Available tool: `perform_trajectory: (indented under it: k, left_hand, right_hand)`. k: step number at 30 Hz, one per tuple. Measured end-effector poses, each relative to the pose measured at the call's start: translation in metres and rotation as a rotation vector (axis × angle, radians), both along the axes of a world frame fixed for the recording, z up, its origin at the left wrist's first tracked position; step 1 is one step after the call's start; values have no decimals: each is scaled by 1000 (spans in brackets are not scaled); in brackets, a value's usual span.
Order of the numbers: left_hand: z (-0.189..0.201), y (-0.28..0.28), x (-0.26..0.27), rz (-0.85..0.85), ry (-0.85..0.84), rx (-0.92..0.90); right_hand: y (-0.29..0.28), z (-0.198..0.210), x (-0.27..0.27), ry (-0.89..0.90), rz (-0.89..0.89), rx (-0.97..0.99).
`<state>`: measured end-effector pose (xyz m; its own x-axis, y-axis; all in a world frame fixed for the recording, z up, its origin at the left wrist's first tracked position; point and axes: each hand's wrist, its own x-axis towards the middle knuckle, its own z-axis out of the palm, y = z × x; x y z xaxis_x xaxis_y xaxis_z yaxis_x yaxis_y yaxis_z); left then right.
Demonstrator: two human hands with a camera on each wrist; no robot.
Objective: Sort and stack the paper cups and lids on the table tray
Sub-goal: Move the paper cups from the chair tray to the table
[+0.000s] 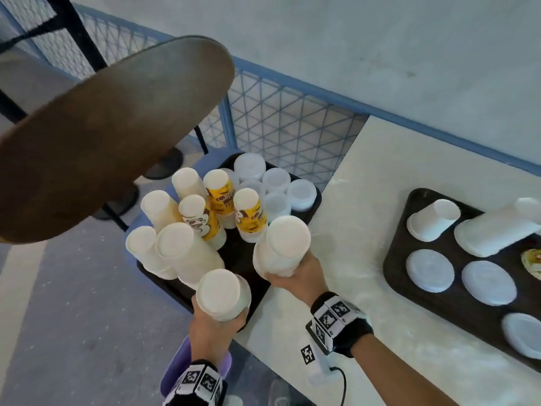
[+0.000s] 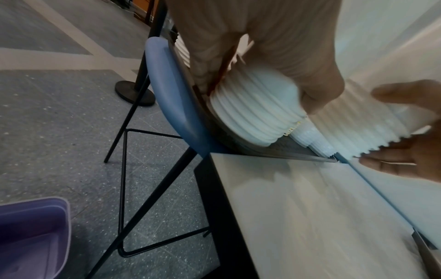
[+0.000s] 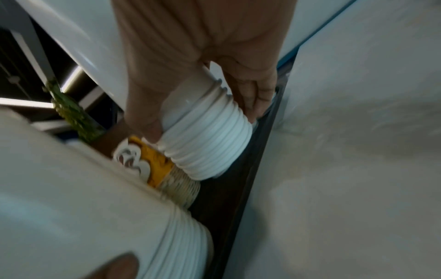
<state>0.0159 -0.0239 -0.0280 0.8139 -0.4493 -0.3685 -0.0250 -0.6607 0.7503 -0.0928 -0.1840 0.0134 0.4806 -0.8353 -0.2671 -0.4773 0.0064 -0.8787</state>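
Observation:
A dark tray (image 1: pixel 313 208) on a blue chair carries several upside-down stacks of white cups, yellow printed cups (image 1: pixel 251 215) and clear lids (image 1: pixel 275 180). My left hand (image 1: pixel 218 317) grips one white cup stack (image 1: pixel 222 294) at the tray's near edge; in the left wrist view this left hand (image 2: pixel 274 56) wraps the stack's rims (image 2: pixel 253 111). My right hand (image 1: pixel 289 276) grips a second white cup stack (image 1: pixel 285 247) at the tray's right side. From the right wrist, this right hand (image 3: pixel 203 75) circles the ribbed rims (image 3: pixel 207 143) beside a yellow cup (image 3: pixel 152 160).
On the white table (image 1: pixel 351 230), a second dark tray (image 1: pixel 401 247) holds lying white cups (image 1: pixel 433 219) and flat lids (image 1: pixel 489 282). A blue mesh fence (image 1: pixel 292 121) runs behind. A brown round object (image 1: pixel 117 127) fills the upper left. A purple bin (image 1: pixel 187 364) stands on the floor.

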Motion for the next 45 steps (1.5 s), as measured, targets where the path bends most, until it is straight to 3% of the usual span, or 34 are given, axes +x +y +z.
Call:
perform_trajectory:
  k: [3,6,7,10,15,19,23,26,38,45]
  left_hand:
    - [7,-3,-2,24,13,8]
    - [14,-11,-17,26,-61,-209]
    - [8,-20,-22,74,-104,-263]
    - [-13,-48,-40,112,-24,-304]
    - [25,-131,-69,-111,63,-340]
    - [52,-223,-84,-200,-18,-367]
    - [46,-292,-93,-294,-32,-262]
    - [31,-320,-95,-268,-13,-226]
    - [-5,-335,-104,-270,-52,-147]
    - [9,-288,-98,-333,-49,-269]
  right_hand:
    - [-23,8,-32,-16,-78,28]
    - [-64,15,-62,21,-165,0]
    - [-80,17,-70,26,-201,-21]
    - [-130,27,-88,22,-298,-89]
    - [-201,39,-99,47,-374,-72]
    - [-235,23,-96,79,-419,-48]
    - [-255,1,-97,106,-481,-18]
    - [-265,-11,-101,115,-508,17]
    - [-272,-35,-109,113,-492,37]
    - [-232,-31,-117,59,-591,-82]
